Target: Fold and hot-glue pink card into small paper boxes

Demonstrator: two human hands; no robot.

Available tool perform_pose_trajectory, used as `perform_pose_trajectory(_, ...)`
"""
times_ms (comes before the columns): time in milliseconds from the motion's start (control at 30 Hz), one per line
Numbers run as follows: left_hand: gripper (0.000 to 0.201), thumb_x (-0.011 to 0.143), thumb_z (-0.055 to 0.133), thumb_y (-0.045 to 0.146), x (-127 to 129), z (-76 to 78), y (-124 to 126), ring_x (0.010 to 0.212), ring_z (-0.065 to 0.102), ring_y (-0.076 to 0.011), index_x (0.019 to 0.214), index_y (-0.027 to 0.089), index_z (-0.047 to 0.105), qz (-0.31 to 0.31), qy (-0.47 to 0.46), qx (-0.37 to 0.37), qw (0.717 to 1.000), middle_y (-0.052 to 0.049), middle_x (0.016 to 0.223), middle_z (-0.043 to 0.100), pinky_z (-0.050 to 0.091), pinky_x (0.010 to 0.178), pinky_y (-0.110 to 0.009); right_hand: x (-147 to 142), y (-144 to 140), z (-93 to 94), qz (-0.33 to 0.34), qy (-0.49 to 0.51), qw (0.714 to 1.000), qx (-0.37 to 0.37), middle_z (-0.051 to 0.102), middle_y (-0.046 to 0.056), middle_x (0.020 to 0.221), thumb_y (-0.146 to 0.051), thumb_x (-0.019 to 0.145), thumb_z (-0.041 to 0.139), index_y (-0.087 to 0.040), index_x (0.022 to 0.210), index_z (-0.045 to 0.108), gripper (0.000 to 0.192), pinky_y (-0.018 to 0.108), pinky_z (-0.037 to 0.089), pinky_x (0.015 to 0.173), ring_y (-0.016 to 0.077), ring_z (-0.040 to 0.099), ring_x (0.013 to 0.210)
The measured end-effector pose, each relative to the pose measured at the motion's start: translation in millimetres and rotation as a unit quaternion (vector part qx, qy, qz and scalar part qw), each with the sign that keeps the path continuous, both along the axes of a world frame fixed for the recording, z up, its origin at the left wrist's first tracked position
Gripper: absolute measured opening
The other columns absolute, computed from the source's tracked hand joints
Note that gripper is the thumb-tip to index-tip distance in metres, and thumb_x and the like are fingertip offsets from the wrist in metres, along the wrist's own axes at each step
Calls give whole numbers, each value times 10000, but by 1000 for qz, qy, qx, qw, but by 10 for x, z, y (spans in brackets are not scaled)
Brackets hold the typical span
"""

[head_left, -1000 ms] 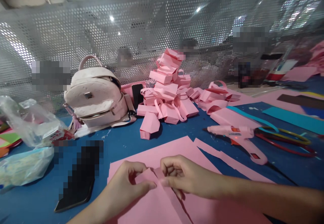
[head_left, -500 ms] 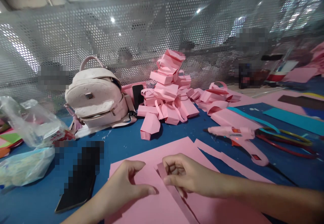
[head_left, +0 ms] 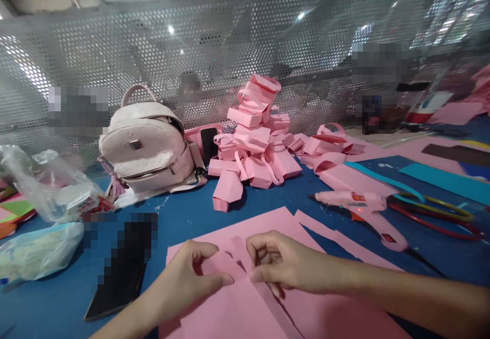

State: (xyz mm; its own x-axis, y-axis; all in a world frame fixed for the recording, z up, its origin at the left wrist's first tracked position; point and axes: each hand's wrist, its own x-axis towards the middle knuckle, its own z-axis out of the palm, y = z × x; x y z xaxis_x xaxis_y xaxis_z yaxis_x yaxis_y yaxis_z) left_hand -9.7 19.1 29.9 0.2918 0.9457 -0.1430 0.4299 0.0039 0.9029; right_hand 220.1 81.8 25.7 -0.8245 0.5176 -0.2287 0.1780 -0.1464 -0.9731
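Observation:
A large pink paper sheet lies in front of me on the blue table. My right hand pinches a narrow pink paper strip that runs diagonally down toward me. Its far end sticks out past the fingertips, and small dark gaps show beside it. To its left, my left hand rests over the sheet with thumb and forefinger spread apart. The thumb tip lies on the paper, a short way from the strip. My left hand's other fingers are partly hidden.
A pink glue gun lies to the right by an offcut. Folded pink paper bags are piled behind. On the left are a phone, a pale backpack and a plastic bag. Perforated metal sheeting stands behind.
The strip's far end has swung up and left, showing more beyond my right fingers. My left thumb has drawn slightly left. My right hand has barely moved.

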Motion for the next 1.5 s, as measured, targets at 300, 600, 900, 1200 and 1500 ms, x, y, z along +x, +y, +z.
perform_pose_trajectory(300, 270, 804, 724, 348, 0, 22, 15, 647, 582, -166, 634, 140, 698, 16, -18, -4, 1000, -19, 644, 644, 442, 567, -238, 20, 47, -3, 40, -22, 999, -18, 492, -111, 499, -360, 799, 780, -191, 744, 495, 336, 130, 304, 371, 45, 488, 375)
perform_pose_trajectory(600, 254, 821, 719, 356, -24, 29, 25, 638, 585, -165, 714, 127, 735, 16, -29, -7, 999, -17, 656, 653, 441, 568, -238, 32, 100, 9, 58, -29, 998, -25, 495, -107, 459, -267, 821, 713, -189, 747, 532, 210, 133, 266, 338, 54, 444, 349)
perform_pose_trajectory(900, 241, 826, 718, 354, -72, -16, 43, 642, 586, -164, 791, 120, 764, 9, -31, -16, 999, -30, 696, 684, 446, 582, -246, 53, 118, 23, 60, -9, 998, -22, 518, -98, 461, -370, 794, 784, -176, 756, 551, 305, 126, 260, 323, 41, 416, 343)
perform_pose_trajectory(1200, 250, 824, 730, 372, -75, -23, 51, 642, 592, -166, 784, 128, 766, 8, -39, -12, 999, -26, 682, 678, 446, 574, -241, 67, 140, 17, 70, -35, 997, -16, 540, -87, 479, -300, 797, 777, -166, 762, 582, 239, 129, 287, 347, 51, 483, 370)
perform_pose_trajectory(1500, 269, 826, 733, 388, -73, -18, 40, 622, 594, -162, 773, 126, 761, 11, -54, -15, 998, -20, 668, 668, 434, 558, -240, 65, 132, 41, 85, -48, 995, -20, 557, -79, 499, -401, 739, 838, -165, 742, 584, 347, 134, 332, 368, 52, 494, 370)
